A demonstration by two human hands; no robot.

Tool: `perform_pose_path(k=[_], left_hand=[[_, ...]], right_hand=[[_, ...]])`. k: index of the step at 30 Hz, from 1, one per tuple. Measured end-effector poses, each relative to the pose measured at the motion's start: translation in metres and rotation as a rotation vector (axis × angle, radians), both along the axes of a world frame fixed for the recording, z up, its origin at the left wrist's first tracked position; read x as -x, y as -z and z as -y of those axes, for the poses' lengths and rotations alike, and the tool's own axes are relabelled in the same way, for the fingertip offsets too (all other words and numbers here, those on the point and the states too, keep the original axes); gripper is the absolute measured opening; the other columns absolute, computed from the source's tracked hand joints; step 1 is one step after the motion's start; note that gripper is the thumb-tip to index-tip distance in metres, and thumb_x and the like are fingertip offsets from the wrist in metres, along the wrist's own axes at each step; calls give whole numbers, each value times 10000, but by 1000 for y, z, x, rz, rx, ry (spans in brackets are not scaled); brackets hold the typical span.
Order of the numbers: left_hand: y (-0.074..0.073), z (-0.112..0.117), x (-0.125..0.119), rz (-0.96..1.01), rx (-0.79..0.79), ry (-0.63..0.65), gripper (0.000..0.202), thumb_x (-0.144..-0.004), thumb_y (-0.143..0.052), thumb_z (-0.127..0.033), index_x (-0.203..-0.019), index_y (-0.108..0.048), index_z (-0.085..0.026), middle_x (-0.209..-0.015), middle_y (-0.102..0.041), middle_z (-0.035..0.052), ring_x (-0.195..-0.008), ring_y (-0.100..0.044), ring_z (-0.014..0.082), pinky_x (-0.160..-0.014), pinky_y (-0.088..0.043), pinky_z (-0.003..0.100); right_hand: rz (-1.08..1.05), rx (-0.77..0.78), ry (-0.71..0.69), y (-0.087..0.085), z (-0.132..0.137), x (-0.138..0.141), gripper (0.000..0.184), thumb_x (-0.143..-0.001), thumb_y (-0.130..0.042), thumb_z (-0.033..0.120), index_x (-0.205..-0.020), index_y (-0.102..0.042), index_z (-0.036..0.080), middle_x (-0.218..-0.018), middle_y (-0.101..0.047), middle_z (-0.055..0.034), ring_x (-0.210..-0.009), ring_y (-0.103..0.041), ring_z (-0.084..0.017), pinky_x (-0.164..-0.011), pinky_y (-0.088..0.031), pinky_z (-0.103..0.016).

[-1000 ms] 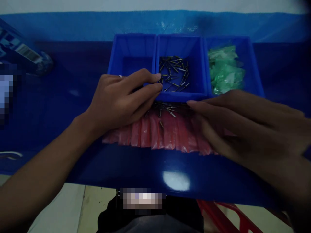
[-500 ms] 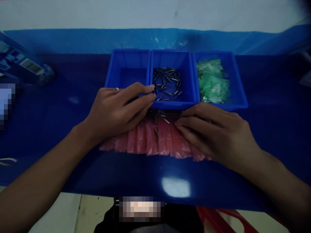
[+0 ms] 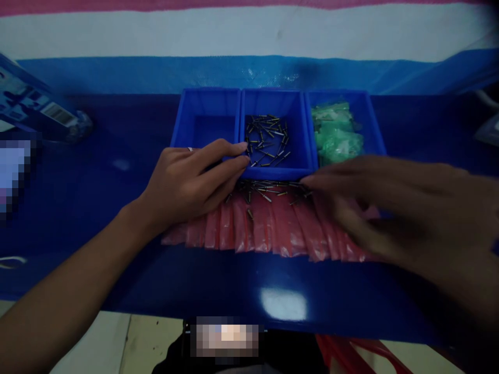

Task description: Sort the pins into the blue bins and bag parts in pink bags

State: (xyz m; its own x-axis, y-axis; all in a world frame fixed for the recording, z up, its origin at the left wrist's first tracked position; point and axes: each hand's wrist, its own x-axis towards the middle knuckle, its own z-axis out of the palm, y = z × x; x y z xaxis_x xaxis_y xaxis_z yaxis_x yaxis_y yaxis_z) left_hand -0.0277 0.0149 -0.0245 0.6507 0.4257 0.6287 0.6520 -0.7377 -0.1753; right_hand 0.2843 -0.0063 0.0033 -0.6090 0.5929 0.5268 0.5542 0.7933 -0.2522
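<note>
My left hand (image 3: pixel 191 179) lies flat on the left end of a fanned row of small red plastic bags (image 3: pixel 268 228), fingertips by the front rim of the middle blue bin (image 3: pixel 275 172). That bin holds several small dark metal pins (image 3: pixel 267 137). More loose pins (image 3: pixel 268 189) lie on the top edges of the red bags. My right hand (image 3: pixel 393 205) is blurred, hovering over the right end of the bags with fingers stretched toward the loose pins. I cannot tell whether it touches them.
An empty blue bin (image 3: pixel 206 122) stands left of the middle one, and a bin of green bags (image 3: pixel 337 132) to the right. A boxed item with a barcode (image 3: pixel 35 111) lies at far left on the dark blue table (image 3: pixel 117 156). A low blue wall runs behind.
My right hand, resting on the red bags half a second ago, has lifted and pulled rightward and appears blurred. More loose pins show on the bags. My left hand has stayed put.
</note>
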Motion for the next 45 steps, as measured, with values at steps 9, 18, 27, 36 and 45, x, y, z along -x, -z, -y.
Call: perform_pose_path(k=[9,18,27,36,45], left_hand=[[0,-1,-1,9,-10,10,207,-1052,-704,-218,-1256,-693,-254,-1260,-815,22,-921,-829,144,-610,-584,276],[-1,-2,0,5,5,37,206,-1033,-719,-201,-1239,-718,-214,-1265,-811,50,-928,-817,152,-587,-532,257],[1,-3,1,2,-2,29,204,-1044,-698,-219,-1247,-723,-216,-1267,-809,42,-911,-806,142,-574,-515,253],[2,-5,3,-20,-27,42,213,-1058,-688,-237,-1270,-705,-230,-1285,-799,19,-926,-795,123,-616,-508,226],[3,0,5,-25,58,-11,240,-1097,-629,-238,-1329,-691,-253,-1372,-759,-8,-1012,-765,117,-733,-567,249]], right_hand=[[268,-136,-134,13,-5,5,144,-1054,-596,128,-1080,-736,153,-1041,-754,-69,-871,-734,-179,-654,-547,-319],[-74,236,71,-6,7,14,49,-979,-802,292,-959,-764,268,-792,-760,60,-657,-696,-87,-545,-514,-257],[-435,350,235,0,8,23,98,-890,-892,280,-875,-811,227,-779,-780,25,-621,-685,-89,-557,-567,-247],[-122,101,-3,9,8,19,257,-978,-734,116,-1203,-803,220,-1211,-819,-41,-1112,-798,-202,-936,-677,-336],[273,-131,-145,24,2,16,242,-1038,-636,113,-1263,-724,98,-1068,-777,-84,-911,-753,-195,-630,-553,-302]])
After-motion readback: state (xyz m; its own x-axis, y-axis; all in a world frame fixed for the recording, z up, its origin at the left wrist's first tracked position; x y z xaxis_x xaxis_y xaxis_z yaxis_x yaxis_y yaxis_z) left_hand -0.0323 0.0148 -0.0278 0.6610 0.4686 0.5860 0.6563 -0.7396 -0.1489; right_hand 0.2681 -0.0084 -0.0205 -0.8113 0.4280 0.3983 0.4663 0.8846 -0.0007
